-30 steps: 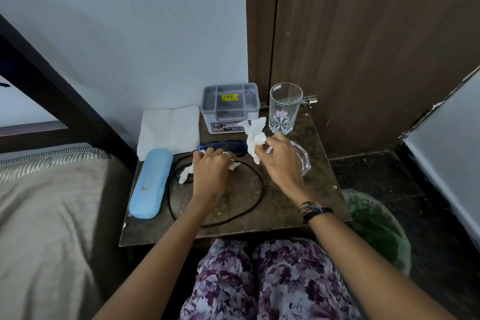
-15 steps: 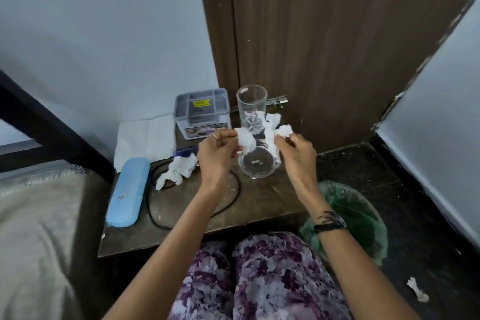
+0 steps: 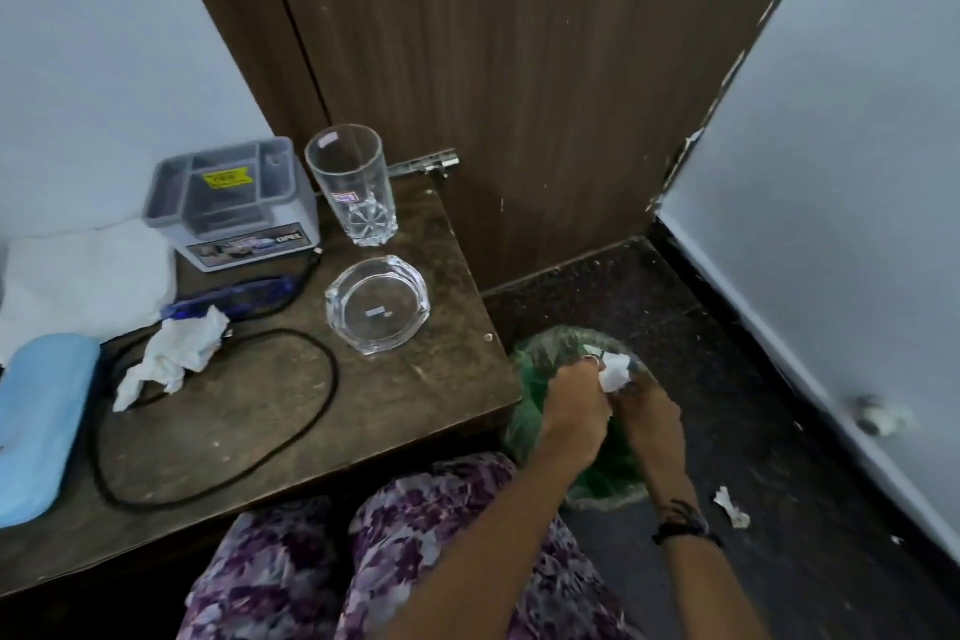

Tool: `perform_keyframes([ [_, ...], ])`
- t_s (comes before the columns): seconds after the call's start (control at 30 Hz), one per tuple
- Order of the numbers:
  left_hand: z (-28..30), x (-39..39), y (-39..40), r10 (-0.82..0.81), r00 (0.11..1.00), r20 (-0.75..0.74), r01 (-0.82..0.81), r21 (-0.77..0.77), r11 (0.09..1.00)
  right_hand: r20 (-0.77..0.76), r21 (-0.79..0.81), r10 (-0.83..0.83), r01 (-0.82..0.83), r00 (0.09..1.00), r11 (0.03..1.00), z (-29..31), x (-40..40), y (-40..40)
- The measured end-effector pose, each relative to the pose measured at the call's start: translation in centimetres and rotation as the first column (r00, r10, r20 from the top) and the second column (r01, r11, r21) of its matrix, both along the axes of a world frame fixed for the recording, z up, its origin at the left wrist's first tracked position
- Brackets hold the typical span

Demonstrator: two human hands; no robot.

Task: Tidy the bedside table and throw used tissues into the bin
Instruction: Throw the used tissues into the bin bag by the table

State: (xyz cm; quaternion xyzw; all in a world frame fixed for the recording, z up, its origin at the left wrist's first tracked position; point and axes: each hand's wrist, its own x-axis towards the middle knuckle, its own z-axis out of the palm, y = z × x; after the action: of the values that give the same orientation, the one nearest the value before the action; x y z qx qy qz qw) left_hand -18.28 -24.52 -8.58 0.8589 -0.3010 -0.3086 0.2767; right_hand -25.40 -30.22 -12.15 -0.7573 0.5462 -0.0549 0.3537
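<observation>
Disposal step in hand: both hands are over the green-lined bin (image 3: 530,421) beside the bedside table (image 3: 415,411), the left hand (image 3: 574,411) and right hand (image 3: 649,413) together pinching a wad of used tissue (image 3: 614,372) — apparently still gripped, though blur obscures the fingers. Next move calls for release into the bin, then retrieval of the crumpled tissue (image 3: 171,359) lying on the black cable (image 3: 311,411) — and a scrap (image 3: 731,515) on the floor.

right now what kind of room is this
Most likely a bedroom corner: a small wooden bedside table holding a drinking glass, bedding at the left edge, and a lined bin on the floor.
</observation>
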Motion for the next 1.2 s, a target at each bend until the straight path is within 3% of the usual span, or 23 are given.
perform_keyframes([
  [0.13, -1.5, 0.5, -0.1, -0.021, 0.998, -0.059, 0.021, 0.006, 1.0, -0.06, 0.02, 0.023, -0.022, 0.998, 1.0, -0.6, 0.2, -0.9],
  [0.27, 0.4, 0.8, 1.9, 0.019, 0.991, -0.132, -0.033, -0.099, 0.995, 0.121, -0.088, 0.019, -0.008, 0.993, 0.996, 1.9, 0.6, -0.2],
  [0.37, 3.3, 0.3, 5.1, 0.089, 0.989, -0.12, -0.113, -0.209, 0.971, 0.34, -0.093, 0.078, -0.049, 0.937, 0.994, 5.2, 2.2, 2.3],
  [0.47, 7.1, 1.0, 9.0, 0.301, 0.931, -0.206, -0.362, -0.422, 0.831, 0.491, -0.162, 0.18, -0.114, 0.852, 0.98, 9.5, 4.6, 5.7],
  [0.57, 9.3, 4.5, 13.7, 0.482, 0.853, -0.2, -0.509, -0.524, 0.683, 0.593, -0.154, 0.254, -0.202, 0.764, 0.967, 12.3, 8.2, 9.8],
  [0.63, 9.5, 7.5, 17.0, 0.567, 0.807, -0.167, -0.555, -0.542, 0.631, 0.565, -0.183, 0.385, -0.345, 0.73, 0.921, 12.9, 11.2, 13.0],
  [0.73, 9.1, 11.4, 22.0, 0.657, 0.753, -0.031, -0.568, -0.533, 0.626, 0.495, -0.191, 0.563, -0.55, 0.662, 0.813, 12.9, 15.6, 17.7],
  [0.87, 8.0, 15.2, 28.2, 0.71, 0.661, 0.243, -0.593, -0.411, 0.692, 0.356, -0.266, 0.717, -0.67, 0.6, 0.693, 11.7, 20.5, 21.9],
  [0.93, 7.1, 17.1, 30.5, 0.641, 0.625, 0.446, -0.598, -0.254, 0.76, 0.266, -0.324, 0.774, -0.703, 0.575, 0.633, 11.1, 22.6, 22.9],
  [1.0, 6.5, 18.8, 31.8, 0.555, 0.627, 0.547, -0.573, -0.159, 0.804, 0.153, -0.365, 0.823, -0.743, 0.547, 0.561, 10.4, 24.4, 23.4],
  [1.1, 6.0, 20.6, 32.0, 0.401, 0.679, 0.615, -0.503, -0.007, 0.864, -0.05, -0.385, 0.847, -0.793, 0.529, 0.473, 9.5, 26.3, 23.7],
  [1.2, 5.5, 21.2, 31.8, 0.372, 0.695, 0.616, -0.497, 0.038, 0.867, -0.092, -0.449, 0.849, -0.783, 0.521, 0.432, 9.4, 26.8, 23.8],
])
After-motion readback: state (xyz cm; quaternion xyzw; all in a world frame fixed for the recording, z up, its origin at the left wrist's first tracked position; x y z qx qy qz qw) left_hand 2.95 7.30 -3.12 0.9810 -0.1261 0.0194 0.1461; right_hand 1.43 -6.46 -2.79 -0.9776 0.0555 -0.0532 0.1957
